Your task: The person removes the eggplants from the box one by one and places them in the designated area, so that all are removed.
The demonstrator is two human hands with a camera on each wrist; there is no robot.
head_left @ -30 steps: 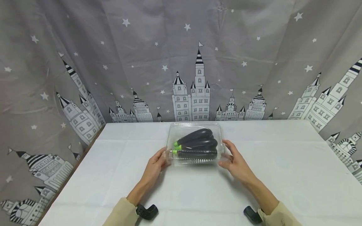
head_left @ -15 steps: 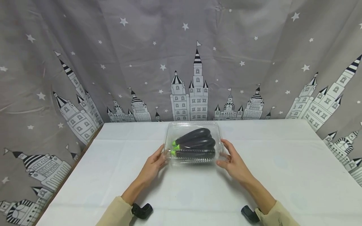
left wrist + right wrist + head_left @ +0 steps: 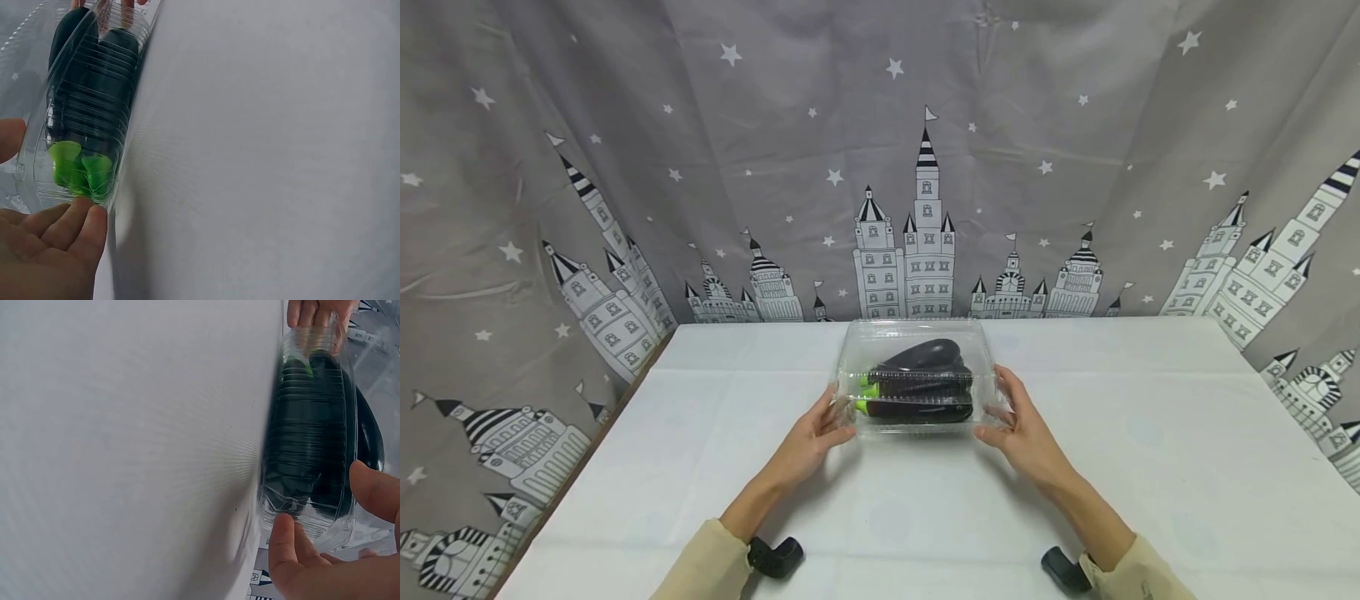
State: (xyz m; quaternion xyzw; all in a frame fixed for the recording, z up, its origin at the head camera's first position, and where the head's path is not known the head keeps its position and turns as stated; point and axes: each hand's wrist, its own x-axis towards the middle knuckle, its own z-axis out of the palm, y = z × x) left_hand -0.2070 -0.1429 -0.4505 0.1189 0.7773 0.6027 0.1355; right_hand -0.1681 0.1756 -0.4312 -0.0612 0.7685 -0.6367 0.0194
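A clear plastic clamshell container lies near the table's back edge. Three dark eggplants with green caps lie side by side inside. The lid's front edge crosses over the eggplants, set back from the front wall, so the lid looks raised. My left hand grips the left end; in the left wrist view its fingertips press the end wall by the green caps. My right hand holds the right end, and in the right wrist view its fingers and thumb straddle that end of the container.
White cloth covers the table. A grey curtain printed with castles and stars hangs right behind the table's back edge and along the left side. Dark wrist cameras sit at both cuffs.
The lid's ribbed front edge has risen and moved back from over the front eggplant. My left thumb now stretches along the front left corner. The right hand stays at its end.
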